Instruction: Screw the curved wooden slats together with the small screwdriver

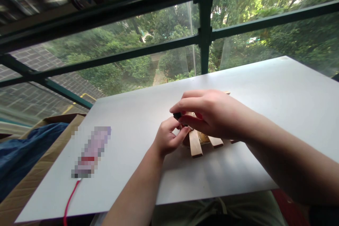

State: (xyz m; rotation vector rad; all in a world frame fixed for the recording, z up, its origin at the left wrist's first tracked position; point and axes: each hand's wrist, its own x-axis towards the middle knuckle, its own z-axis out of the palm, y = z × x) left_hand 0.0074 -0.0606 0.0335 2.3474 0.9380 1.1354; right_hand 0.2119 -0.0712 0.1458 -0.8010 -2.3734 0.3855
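Observation:
In the head view my right hand (209,111) is closed around a small black-tipped object (177,116). Red shows between the fingers, but the kind of object is mostly hidden by the hand. My left hand (168,136) is just below it, thumb and forefinger pinched together by the end of a flat wooden slat (196,144). What that pinch holds, if anything, is too small to make out. A second wooden slat (216,142) and a brownish-yellow piece (203,137) show under my right hand; the rest of this wooden piece is covered.
The work lies on a white table (127,137). A blurred-out flat object (92,152) with a red cord (69,199) rests at the left. Beside the table stands a cardboard box (39,155) with blue cloth (26,148). Green-framed windows (205,35) run along the back.

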